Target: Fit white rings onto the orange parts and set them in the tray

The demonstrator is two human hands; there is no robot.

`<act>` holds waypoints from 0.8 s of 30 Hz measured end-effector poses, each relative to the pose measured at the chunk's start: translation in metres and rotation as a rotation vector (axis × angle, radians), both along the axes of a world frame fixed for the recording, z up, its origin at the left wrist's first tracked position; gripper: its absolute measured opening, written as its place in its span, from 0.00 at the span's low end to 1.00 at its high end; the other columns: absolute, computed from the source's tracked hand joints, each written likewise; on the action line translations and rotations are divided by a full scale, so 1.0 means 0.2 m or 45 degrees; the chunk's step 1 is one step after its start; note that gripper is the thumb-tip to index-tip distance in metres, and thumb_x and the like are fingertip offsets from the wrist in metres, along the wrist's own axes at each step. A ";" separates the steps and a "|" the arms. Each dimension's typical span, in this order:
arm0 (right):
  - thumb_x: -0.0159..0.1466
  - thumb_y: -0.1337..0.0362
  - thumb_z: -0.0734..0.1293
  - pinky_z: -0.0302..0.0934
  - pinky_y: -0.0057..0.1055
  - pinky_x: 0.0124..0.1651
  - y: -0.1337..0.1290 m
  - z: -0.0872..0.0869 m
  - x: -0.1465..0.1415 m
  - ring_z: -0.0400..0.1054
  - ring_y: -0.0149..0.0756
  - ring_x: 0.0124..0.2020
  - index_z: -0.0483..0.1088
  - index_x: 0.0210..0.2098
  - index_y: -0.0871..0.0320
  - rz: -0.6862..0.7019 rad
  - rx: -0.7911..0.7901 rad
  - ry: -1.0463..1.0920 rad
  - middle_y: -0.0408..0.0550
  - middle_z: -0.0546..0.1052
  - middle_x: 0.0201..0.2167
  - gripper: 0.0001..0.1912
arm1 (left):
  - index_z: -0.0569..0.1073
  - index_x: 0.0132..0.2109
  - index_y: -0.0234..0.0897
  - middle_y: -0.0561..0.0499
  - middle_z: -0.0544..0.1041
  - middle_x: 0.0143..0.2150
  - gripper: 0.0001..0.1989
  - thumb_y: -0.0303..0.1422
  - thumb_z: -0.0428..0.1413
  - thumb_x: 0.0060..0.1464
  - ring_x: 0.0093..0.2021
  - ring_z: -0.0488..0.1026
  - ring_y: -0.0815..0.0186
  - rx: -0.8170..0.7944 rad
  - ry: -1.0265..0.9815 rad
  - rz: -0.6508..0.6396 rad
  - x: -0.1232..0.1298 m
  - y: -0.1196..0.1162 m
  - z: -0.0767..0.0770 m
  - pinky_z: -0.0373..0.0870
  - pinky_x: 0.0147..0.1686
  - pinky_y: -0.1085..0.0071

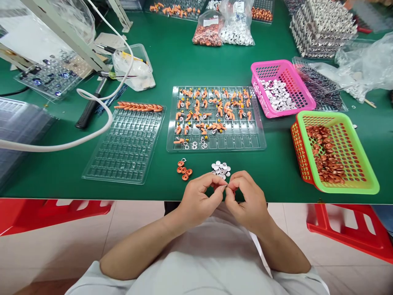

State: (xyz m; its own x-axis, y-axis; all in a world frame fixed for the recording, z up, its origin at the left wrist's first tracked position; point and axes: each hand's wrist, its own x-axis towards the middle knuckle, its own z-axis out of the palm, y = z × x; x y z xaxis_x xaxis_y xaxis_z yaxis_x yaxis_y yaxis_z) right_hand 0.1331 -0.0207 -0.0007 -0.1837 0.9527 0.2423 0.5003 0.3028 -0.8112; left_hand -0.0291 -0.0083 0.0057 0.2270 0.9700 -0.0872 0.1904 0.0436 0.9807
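Observation:
My left hand (205, 196) and my right hand (245, 200) meet at the front edge of the table, thumbs and forefingers pinched together. Between the fingertips is something tiny and dark; its kind does not show. Just beyond my fingers lies a small heap of white discs (220, 167). To its left are several copper-coloured round caps (184, 171) with a small ring beside them. Farther back, a clear compartment tray (242, 141) holds rows of orange curved parts (196, 104) with dark and yellow ends, and loose white rings in its front row.
At right stand a pink basket (284, 114) of white discs and a green basket (362, 164) of copper-coloured caps. A second clear tray (123, 151), a hammer (92, 104) and a white cable (76, 141) are at left. Filled bags (208, 30) lie at the back.

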 end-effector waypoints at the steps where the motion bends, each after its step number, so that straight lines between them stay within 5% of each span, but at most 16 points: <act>1: 0.61 0.74 0.63 0.62 0.31 0.34 0.00 0.00 0.00 0.66 0.35 0.33 0.61 0.32 0.53 0.004 -0.002 0.003 0.45 0.68 0.33 0.09 | 0.77 0.36 0.35 0.49 0.78 0.33 0.06 0.27 0.54 0.57 0.33 0.74 0.66 0.012 0.003 -0.002 0.00 0.00 0.00 0.71 0.34 0.72; 10: 0.62 0.73 0.63 0.60 0.31 0.34 0.00 0.00 0.00 0.65 0.34 0.33 0.62 0.31 0.54 0.010 -0.094 0.080 0.44 0.68 0.32 0.08 | 0.77 0.37 0.34 0.48 0.80 0.34 0.06 0.28 0.54 0.58 0.34 0.77 0.64 -0.052 0.017 0.000 0.00 0.00 -0.02 0.72 0.35 0.71; 17: 0.64 0.71 0.62 0.56 0.28 0.29 0.06 0.01 0.05 0.60 0.31 0.28 0.62 0.28 0.55 0.112 -0.487 0.187 0.42 0.68 0.30 0.09 | 0.77 0.41 0.35 0.47 0.81 0.37 0.08 0.32 0.55 0.60 0.37 0.78 0.63 -0.220 -0.057 -0.122 -0.02 0.04 -0.02 0.75 0.39 0.69; 24: 0.68 0.68 0.61 0.58 0.28 0.30 0.07 0.03 0.09 0.61 0.30 0.28 0.63 0.30 0.55 0.190 -0.593 0.250 0.42 0.67 0.30 0.09 | 0.79 0.38 0.35 0.48 0.81 0.35 0.06 0.31 0.59 0.55 0.35 0.77 0.64 -0.333 -0.048 -0.148 -0.04 0.07 0.02 0.74 0.37 0.70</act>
